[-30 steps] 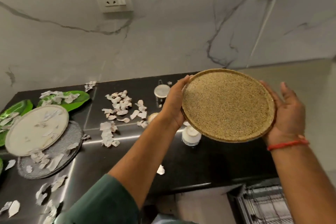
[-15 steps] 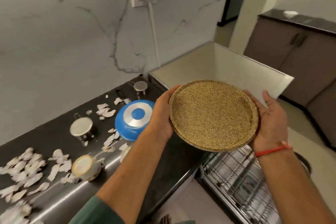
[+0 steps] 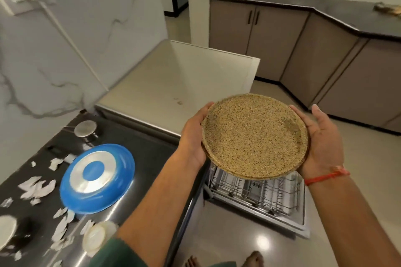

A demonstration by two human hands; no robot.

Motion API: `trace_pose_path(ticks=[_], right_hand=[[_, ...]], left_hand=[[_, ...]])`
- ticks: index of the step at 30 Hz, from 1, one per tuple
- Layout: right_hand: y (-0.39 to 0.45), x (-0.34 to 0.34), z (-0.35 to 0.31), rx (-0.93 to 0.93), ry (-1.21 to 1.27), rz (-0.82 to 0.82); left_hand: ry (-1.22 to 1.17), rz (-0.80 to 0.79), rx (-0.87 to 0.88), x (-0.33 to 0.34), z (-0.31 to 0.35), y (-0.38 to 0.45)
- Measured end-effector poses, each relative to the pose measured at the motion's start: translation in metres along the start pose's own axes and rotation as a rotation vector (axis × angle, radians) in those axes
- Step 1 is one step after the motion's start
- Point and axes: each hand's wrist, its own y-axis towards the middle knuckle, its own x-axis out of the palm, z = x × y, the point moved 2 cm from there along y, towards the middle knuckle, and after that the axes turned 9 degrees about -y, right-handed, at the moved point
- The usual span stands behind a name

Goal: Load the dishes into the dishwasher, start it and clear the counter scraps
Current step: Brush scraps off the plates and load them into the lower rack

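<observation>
A round tan speckled plate (image 3: pixel 255 136) is up in the air between my two hands, tilted toward me. My left hand (image 3: pixel 193 136) grips its left rim, thumb on the front. My right hand (image 3: pixel 321 141) presses flat against the right rim with straight fingers. Directly below the plate the dishwasher's wire rack (image 3: pixel 256 193) is pulled out over the open door (image 3: pixel 282 225). On the black counter (image 3: pixel 152 158) to the left lie a blue plate (image 3: pixel 97 178) with a silver centre and several white scraps (image 3: pixel 36 186).
A steel cup (image 3: pixel 85 129) stands at the counter's back and a small white cup (image 3: pixel 96 236) lies near its front edge. A beige appliance top (image 3: pixel 165 93) adjoins the counter. Brown cabinets (image 3: pixel 325 60) line the far right wall; bare floor lies between.
My view and both hands have swung right with the plate, away from the cluttered counter. The plate now hangs over the open dishwasher rack, which has come fully into view.
</observation>
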Motion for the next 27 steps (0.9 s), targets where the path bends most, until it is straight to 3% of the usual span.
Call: trace_pose_path(ticks=[13, 27], right_hand=[[0.051, -0.104, -0.042, 0.063, 0.069, 0.084], [0.131, -0.162, -0.049, 0.145, 0.100, 0.138]], left_hand=[[0.152, 0.003, -0.079, 0.104, -0.076, 0.044], [0.275, 0.025, -0.196, 0.163, -0.128, 0.124]])
